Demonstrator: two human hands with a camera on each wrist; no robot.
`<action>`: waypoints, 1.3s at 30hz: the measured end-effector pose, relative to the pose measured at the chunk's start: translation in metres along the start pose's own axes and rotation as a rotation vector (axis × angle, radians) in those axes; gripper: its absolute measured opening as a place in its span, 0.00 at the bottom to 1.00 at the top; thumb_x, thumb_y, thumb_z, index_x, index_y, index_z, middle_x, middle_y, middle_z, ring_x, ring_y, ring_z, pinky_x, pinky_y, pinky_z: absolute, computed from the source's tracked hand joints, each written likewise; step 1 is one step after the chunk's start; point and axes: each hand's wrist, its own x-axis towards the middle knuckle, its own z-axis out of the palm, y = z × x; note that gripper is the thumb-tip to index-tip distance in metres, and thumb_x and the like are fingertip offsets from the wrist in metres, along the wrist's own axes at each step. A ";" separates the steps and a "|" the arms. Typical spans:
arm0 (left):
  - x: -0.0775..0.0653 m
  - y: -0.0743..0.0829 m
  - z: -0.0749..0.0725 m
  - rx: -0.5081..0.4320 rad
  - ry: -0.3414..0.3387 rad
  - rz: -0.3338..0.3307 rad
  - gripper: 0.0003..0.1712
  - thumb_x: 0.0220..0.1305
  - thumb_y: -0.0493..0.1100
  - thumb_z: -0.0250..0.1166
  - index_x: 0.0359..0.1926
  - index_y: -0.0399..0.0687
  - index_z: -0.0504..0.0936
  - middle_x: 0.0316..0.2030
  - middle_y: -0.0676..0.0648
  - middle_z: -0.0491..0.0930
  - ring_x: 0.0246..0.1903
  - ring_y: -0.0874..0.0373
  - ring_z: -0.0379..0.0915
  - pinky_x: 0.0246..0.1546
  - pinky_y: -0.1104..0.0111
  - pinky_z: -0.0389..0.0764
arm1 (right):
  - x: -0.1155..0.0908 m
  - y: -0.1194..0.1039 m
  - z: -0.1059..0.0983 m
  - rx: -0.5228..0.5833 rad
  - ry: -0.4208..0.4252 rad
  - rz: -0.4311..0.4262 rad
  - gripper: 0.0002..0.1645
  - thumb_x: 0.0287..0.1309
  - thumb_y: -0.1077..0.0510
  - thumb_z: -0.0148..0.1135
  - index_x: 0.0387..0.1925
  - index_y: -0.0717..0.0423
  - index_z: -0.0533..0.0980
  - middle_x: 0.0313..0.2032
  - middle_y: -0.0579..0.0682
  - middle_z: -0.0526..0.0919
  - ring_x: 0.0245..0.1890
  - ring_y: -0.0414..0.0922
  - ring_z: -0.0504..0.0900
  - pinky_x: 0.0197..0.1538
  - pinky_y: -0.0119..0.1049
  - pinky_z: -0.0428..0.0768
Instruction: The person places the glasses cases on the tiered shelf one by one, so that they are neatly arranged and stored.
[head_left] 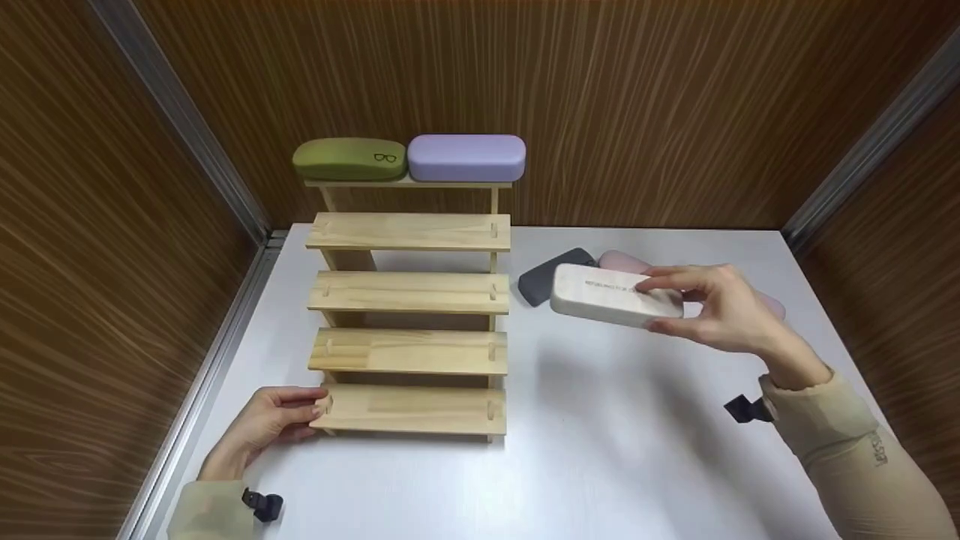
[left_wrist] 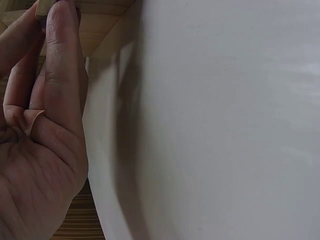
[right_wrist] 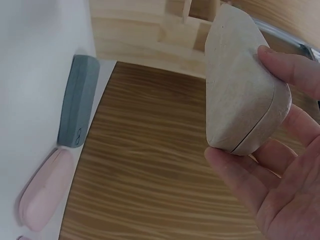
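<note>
Holding a white case (head_left: pixel 592 294) above the worktop (head_left: pixel 570 465), right of the wooden rack (head_left: pixel 420 291)
Pinched at its right end by the right hand (head_left: pixel 724 311), it looks stiff, light and perhaps smooth; a hold nearer the middle should balance better. The left hand (head_left: pixel 270 416) pinches the rack's nearest shelf at its left end. Print on the white case is too small to read; the right hand partly hides pink shapes (head_left: pixel 619 261) beyond.
</note>
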 end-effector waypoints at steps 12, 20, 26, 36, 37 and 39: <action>-0.001 -0.002 -0.001 -0.016 -0.011 0.005 0.17 0.75 0.32 0.73 0.56 0.54 0.95 0.45 0.60 0.94 0.41 0.66 0.93 0.46 0.70 0.98 | 0.040 -0.025 0.018 0.051 -0.054 -0.038 0.27 0.50 0.67 0.88 0.54 0.51 0.93 0.60 0.59 0.93 0.53 0.34 0.88 0.51 0.12 0.84; 0.000 -0.002 0.001 -0.010 0.000 -0.002 0.17 0.74 0.32 0.73 0.59 0.50 0.94 0.45 0.59 0.94 0.41 0.65 0.93 0.46 0.70 0.97 | 0.067 -0.042 0.025 0.029 -0.110 -0.027 0.27 0.51 0.66 0.88 0.55 0.52 0.93 0.62 0.60 0.92 0.54 0.49 0.90 0.49 0.16 0.83; -0.001 0.000 0.001 -0.005 0.005 -0.006 0.17 0.74 0.32 0.74 0.58 0.52 0.94 0.45 0.59 0.94 0.41 0.65 0.93 0.46 0.70 0.97 | 0.089 -0.052 0.030 0.037 -0.127 -0.094 0.27 0.50 0.65 0.88 0.55 0.52 0.93 0.62 0.61 0.92 0.55 0.53 0.92 0.46 0.17 0.81; -0.001 0.000 0.002 -0.013 0.009 -0.016 0.16 0.73 0.32 0.75 0.56 0.53 0.95 0.45 0.60 0.94 0.42 0.64 0.93 0.46 0.70 0.97 | 0.120 -0.067 0.045 0.100 -0.131 -0.093 0.26 0.51 0.65 0.85 0.55 0.52 0.93 0.62 0.60 0.92 0.58 0.55 0.92 0.45 0.24 0.85; 0.000 0.000 0.002 -0.014 0.008 -0.014 0.16 0.73 0.32 0.75 0.57 0.53 0.94 0.45 0.60 0.94 0.42 0.64 0.93 0.46 0.70 0.97 | 0.123 -0.069 0.047 0.108 -0.132 -0.092 0.26 0.50 0.65 0.85 0.54 0.52 0.93 0.62 0.59 0.92 0.58 0.54 0.92 0.45 0.25 0.86; 0.000 -0.001 0.002 -0.017 0.005 -0.011 0.17 0.73 0.32 0.74 0.58 0.51 0.94 0.45 0.59 0.94 0.42 0.64 0.93 0.46 0.70 0.98 | 0.129 -0.073 0.050 0.115 -0.131 -0.096 0.26 0.50 0.65 0.84 0.54 0.52 0.93 0.62 0.59 0.92 0.59 0.53 0.92 0.48 0.30 0.90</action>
